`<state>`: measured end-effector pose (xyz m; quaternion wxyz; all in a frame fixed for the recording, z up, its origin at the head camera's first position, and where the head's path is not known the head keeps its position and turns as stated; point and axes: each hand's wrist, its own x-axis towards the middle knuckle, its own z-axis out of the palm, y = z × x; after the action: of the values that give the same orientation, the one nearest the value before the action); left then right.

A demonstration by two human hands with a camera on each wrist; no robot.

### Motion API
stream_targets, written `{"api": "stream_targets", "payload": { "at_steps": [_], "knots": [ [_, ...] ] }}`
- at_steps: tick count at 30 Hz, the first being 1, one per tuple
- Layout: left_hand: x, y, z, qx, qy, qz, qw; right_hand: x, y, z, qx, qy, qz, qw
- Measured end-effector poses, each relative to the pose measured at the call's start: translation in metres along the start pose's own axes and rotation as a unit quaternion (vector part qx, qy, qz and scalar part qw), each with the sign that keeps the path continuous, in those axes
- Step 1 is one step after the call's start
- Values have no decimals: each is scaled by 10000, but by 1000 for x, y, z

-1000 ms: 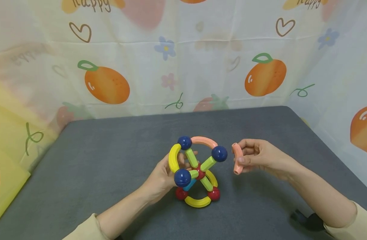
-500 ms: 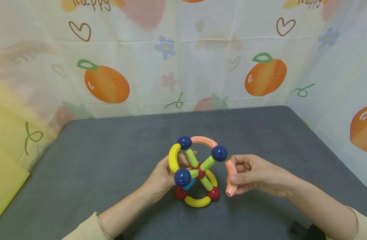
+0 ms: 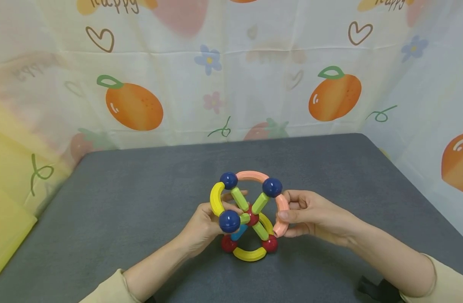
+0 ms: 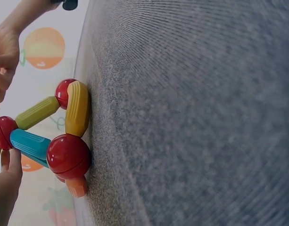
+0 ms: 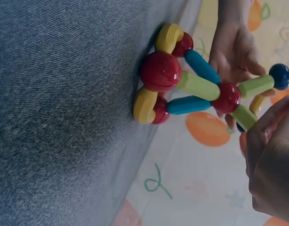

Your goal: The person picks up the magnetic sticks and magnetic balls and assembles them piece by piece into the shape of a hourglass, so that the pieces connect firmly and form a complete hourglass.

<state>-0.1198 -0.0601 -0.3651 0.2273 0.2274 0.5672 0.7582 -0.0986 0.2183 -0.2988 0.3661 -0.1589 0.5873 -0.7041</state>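
A magnetic ball-and-rod structure (image 3: 260, 231) stands on the table in the head view. Its base has red balls and curved yellow rods; light green rods rise from a central red ball (image 5: 227, 98) to blue balls (image 3: 229, 221). My left hand (image 3: 205, 225) holds it from behind, around the central ball, with some fingers hidden. On the right side, my right hand (image 3: 315, 214) pinches a curved pink rod (image 3: 282, 206) between thumb and fingers. The rod's upper end meets the right blue ball (image 3: 272, 187); its lower end is free. Another curved pink rod (image 3: 252, 176) bridges the two rear blue balls.
The dark grey table (image 3: 148, 181) stretches around the structure. Behind it hangs a printed cloth (image 3: 254, 92) with oranges and hearts. A black object (image 3: 379, 289) lies under the right forearm.
My right hand has moved left, bringing the curved pink rod against the right blue ball. The structure's top has shifted slightly left. My left hand has stayed nearly in place.
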Motion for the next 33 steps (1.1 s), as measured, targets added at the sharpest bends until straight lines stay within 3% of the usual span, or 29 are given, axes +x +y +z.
{"api": "stream_targets", "payload": {
  "at_steps": [10, 23, 33],
  "knots": [
    [-4, -1, 0, 83, 20, 108, 9999, 4, 2, 7, 131, 134, -100, 9998],
    [-7, -1, 3, 226, 157, 297, 9992, 14, 9, 27, 1045, 420, -272, 9933],
    [-6, -1, 5, 267, 111, 535, 9981, 22, 13, 34, 1336, 453, -377, 9893]
  ]
}}
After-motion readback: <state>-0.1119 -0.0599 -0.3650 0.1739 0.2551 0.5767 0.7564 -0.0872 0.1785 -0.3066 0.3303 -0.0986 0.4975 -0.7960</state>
